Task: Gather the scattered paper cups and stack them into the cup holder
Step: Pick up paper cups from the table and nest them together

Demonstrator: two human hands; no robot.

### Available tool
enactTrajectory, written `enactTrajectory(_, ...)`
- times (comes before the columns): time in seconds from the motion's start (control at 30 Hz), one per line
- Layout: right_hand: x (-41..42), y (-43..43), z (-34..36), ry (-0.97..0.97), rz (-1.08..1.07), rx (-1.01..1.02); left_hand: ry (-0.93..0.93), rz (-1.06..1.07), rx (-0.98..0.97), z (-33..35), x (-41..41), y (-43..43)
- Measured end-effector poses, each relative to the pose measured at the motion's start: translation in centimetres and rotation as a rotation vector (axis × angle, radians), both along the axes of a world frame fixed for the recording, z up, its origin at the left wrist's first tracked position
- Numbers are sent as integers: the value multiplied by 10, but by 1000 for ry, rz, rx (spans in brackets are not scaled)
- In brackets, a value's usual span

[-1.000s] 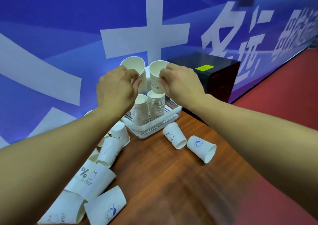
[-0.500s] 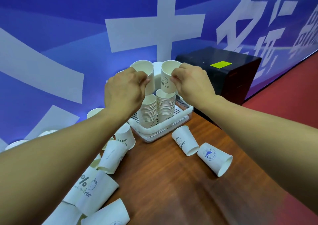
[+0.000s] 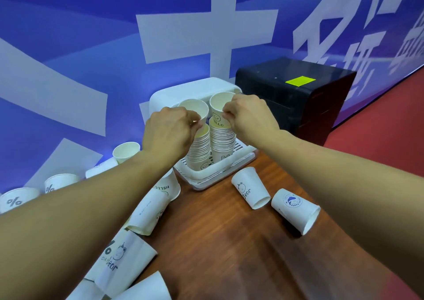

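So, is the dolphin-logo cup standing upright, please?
No, the dolphin cup lies on its side on the wooden table.

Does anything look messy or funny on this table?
Yes. Many paper cups lie tipped on their sides on the wooden table, two right of the cup holder and a heap to its left, instead of nested in the two stacks inside it.

Brown wooden table (image 3: 229, 242), white cup holder (image 3: 202, 177) at far edge, two tipped paper cups (image 3: 251, 188) right, cup cluster (image 3: 149, 210) left.
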State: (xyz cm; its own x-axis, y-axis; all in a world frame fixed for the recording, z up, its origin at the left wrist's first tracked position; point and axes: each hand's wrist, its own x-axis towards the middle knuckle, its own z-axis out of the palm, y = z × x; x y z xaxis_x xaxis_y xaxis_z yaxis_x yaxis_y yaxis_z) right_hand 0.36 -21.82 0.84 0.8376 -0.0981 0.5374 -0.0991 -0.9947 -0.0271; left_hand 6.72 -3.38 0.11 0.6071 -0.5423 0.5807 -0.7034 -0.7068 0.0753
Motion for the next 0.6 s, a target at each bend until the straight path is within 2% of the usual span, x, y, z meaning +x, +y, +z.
enactTrajectory(0.4, 8, 4, -37, 143, 37, 38, 80, -75, 38, -23, 15, -3)
enactTrajectory(0.6, 12, 2, -44, 151, 47, 55, 144, -81, 24, -34, 16, -3)
